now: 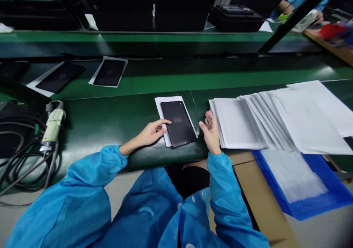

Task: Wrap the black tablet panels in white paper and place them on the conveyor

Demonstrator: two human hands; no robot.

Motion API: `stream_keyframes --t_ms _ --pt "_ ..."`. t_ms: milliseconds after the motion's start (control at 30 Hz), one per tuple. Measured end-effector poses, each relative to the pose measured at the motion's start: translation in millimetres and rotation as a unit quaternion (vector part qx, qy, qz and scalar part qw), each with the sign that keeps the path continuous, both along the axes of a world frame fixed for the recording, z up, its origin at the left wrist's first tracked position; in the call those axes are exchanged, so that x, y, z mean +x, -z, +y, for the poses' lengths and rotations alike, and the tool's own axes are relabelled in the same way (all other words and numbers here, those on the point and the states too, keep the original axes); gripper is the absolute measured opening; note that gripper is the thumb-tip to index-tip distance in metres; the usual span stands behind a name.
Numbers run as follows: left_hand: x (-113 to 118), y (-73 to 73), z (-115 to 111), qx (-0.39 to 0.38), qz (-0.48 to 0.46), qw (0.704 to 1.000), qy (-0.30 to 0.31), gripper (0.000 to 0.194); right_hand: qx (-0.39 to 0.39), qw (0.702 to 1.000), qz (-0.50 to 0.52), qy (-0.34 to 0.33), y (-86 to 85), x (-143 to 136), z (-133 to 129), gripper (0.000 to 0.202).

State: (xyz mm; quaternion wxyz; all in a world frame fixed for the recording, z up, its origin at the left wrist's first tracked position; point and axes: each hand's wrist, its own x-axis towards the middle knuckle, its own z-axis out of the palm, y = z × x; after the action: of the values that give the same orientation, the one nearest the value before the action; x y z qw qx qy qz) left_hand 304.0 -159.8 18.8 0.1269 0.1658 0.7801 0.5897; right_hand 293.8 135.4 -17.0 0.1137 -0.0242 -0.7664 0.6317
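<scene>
A black tablet lies back up on a white sheet or sleeve on the green bench in front of me. My left hand is at its left edge, with the index finger over the tablet and the thumb by the white sheet, gripping there. Just right of the tablet, my right hand is raised with its fingers apart and nothing in it. Beside that hand is a fanned stack of white sleeves, its left edge partly hidden by the fingers.
An electric screwdriver with coiled cables lies at left. Two more tablets, one on white, sit on the green conveyor. A blue bin holding clear bags is below the bench at right. Across the line, a co-worker's hand shows.
</scene>
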Motion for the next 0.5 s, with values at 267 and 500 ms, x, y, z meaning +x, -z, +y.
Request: stream_keyframes --t_ms 267,500 --pt "7.4 4.2 9.2 0.064 -0.016 0.997 -0.028 0.026 0.280 0.959 0.007 0.037 -18.0 82.5 -29.3 0.026" --pt "1.2 2.6 -5.1 -0.119 0.105 0.979 -0.131 0.013 0.211 0.962 -0.096 0.144 -21.1 117.3 -3.2 0.030"
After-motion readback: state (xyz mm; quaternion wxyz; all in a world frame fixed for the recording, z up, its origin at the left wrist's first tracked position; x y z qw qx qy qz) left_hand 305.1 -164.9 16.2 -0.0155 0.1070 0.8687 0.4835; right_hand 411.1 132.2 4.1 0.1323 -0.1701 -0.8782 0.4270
